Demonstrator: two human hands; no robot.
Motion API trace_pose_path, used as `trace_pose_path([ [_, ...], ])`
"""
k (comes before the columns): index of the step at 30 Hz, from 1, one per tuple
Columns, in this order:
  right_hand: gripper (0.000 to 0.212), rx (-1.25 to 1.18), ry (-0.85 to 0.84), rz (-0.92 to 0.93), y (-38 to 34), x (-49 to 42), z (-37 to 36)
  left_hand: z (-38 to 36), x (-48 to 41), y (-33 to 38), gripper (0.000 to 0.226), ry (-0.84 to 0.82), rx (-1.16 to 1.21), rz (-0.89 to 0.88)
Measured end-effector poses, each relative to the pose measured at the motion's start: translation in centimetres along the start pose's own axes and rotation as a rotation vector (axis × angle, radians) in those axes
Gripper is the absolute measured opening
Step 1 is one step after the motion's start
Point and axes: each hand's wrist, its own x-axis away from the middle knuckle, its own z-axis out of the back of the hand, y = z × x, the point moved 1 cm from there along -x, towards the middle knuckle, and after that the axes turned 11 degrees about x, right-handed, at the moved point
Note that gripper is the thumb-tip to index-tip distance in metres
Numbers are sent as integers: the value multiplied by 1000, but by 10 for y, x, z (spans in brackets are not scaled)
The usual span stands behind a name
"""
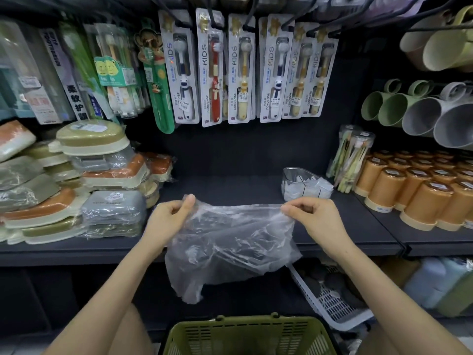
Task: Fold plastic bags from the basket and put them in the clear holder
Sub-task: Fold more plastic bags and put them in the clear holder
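You held a clear plastic bag up in front of you, stretched between both hands. Your left hand pinched its upper left corner, thumb raised over the curled fingers, and your right hand pinched the upper right corner between thumb and fingertips. The top edge ran nearly level from one hand to the other. The rest of the bag hung crumpled and unfolded, dropping past the front edge of the dark shelf.

The green basket sat low at the bottom of your view, directly beneath the hanging bag and apart from it. I could not tell what lay inside it.

The clear holder stood on the shelf just behind your right hand, and white folded bags were packed inside it. Just to its right stood clear tubs of toothbrushes, and beyond them rows of orange cups.

On the left of the shelf, wrapped soap boxes were stacked in uneven piles. Carded kids' toothbrushes hung on hooks along the back wall above the shelf. Green and grey mugs hung at the upper right. On the level below, a white slatted tray sat to the right of the bag's lower edge.
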Motion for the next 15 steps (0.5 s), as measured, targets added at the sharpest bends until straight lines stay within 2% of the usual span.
trace_pose_path([
  [3,7,75,-86,47,-16,-1,3,14,-7,14,59,75,-311,-149],
  [4,7,86,-125,64,-25,-2,1,10,-7,24,66,42,-346,-225],
  [6,7,86,-190,106,-41,-5,-8,-11,1,53,63,-164,-247,-271],
  [8,8,82,-225,141,-53,-9,-16,-39,10,74,41,-365,-52,-206],
  [9,10,74,-224,144,-55,-11,-19,-49,12,78,30,-402,29,-188],
  [11,14,62,-189,138,-52,-12,-18,-59,11,74,14,-368,169,-173],
  [15,12,-9,-58,111,-34,3,-6,-67,12,57,17,-253,270,-154],
])
